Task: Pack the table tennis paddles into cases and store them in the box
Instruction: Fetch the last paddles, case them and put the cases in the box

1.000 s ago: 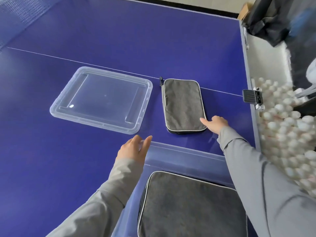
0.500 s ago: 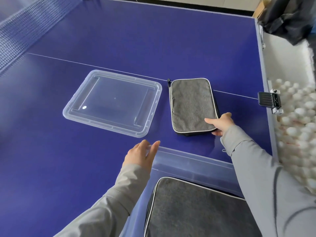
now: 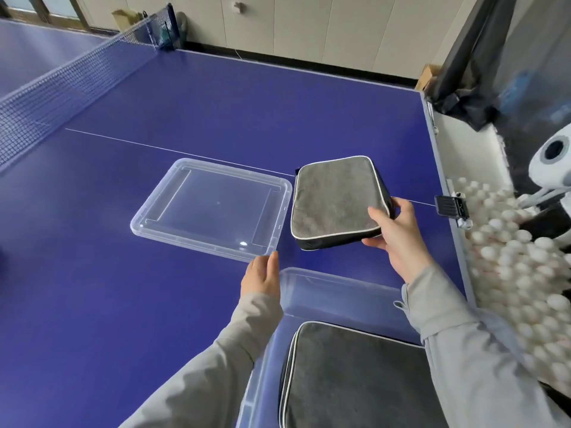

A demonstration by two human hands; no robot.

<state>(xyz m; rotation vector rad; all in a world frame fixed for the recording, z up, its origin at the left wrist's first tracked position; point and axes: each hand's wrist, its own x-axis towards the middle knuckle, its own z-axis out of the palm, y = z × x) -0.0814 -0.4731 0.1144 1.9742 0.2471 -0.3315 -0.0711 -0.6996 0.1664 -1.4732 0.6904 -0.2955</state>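
No brand, label or writing can be read on anything here. The right hand (image 3: 398, 239) now grips the near right corner of the grey paddle case (image 3: 335, 200), thumb on top, tilting that side up off the blue table (image 3: 123, 288) where half a second ago it lay flat. The left hand (image 3: 261, 278) stays with relaxed fingers on the far left corner of the clear box (image 3: 340, 291), which holds a second grey case (image 3: 355, 381); the clear lid (image 3: 213, 208) lies beside the lifted case.
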